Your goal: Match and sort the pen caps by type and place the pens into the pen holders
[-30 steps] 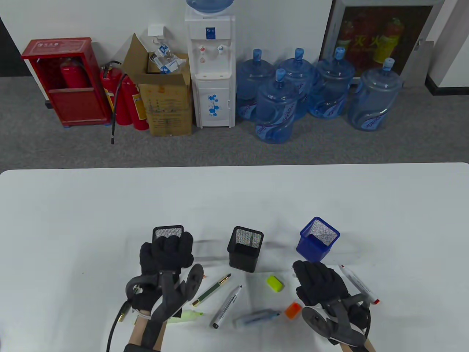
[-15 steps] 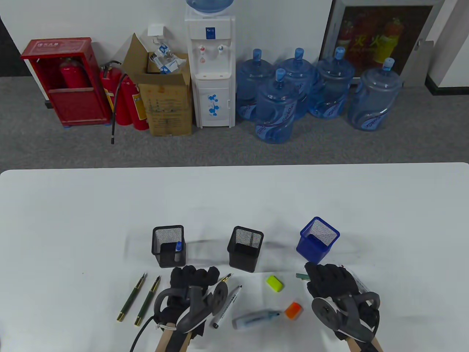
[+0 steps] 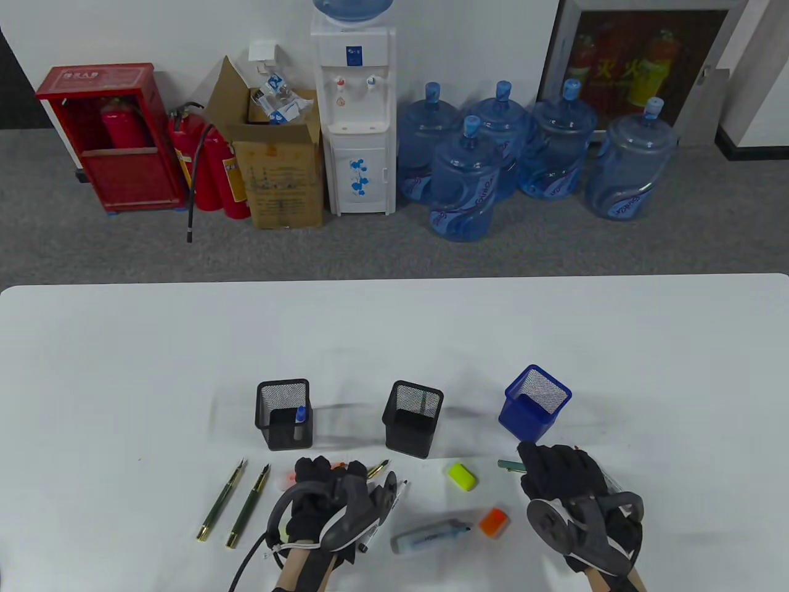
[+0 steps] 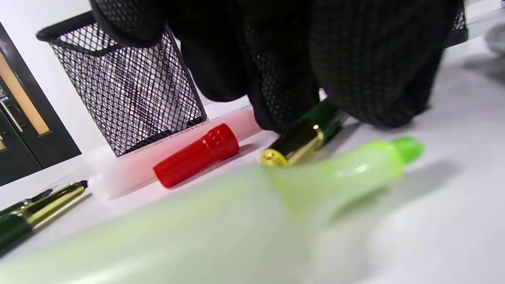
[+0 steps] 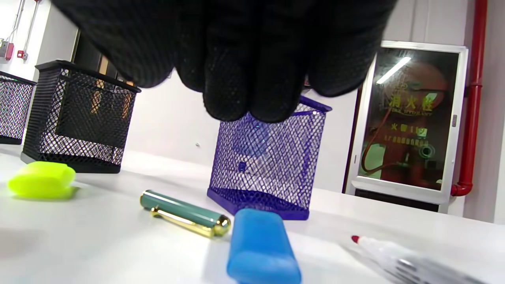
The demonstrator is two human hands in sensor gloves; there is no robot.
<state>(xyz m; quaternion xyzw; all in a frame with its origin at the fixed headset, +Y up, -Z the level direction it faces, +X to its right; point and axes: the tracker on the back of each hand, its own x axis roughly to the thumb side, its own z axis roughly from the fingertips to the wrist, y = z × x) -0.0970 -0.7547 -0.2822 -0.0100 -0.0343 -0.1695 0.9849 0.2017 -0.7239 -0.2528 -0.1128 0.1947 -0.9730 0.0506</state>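
My left hand (image 3: 330,470) is bent down in front of the middle black mesh holder (image 3: 413,419). Its fingertips (image 4: 284,106) pinch a green pen with a gold end (image 4: 302,136). Beside it lie a red cap (image 4: 197,156) and a pale pink highlighter body (image 4: 130,169). A green highlighter (image 4: 284,193) is blurred in front. My right hand (image 3: 551,464) hovers with relaxed fingers (image 5: 244,90), holding nothing. Under it lie a green cap with a gold clip (image 5: 183,215), a blue cap (image 5: 260,248) and an uncapped red marker (image 5: 394,256). The left holder (image 3: 283,414) contains a blue-capped marker (image 3: 300,414).
The blue mesh holder (image 3: 533,408) stands just beyond my right hand. A yellow-green cap (image 3: 462,476), an orange cap (image 3: 493,522) and a blue highlighter (image 3: 431,536) lie between my hands. Two green pens (image 3: 235,502) lie left of my left hand.
My left hand came back from the left holder, where a blue-capped marker now stands, and dropped onto the pens near the middle holder. My right hand shifted slightly right, uncovering the green cap.
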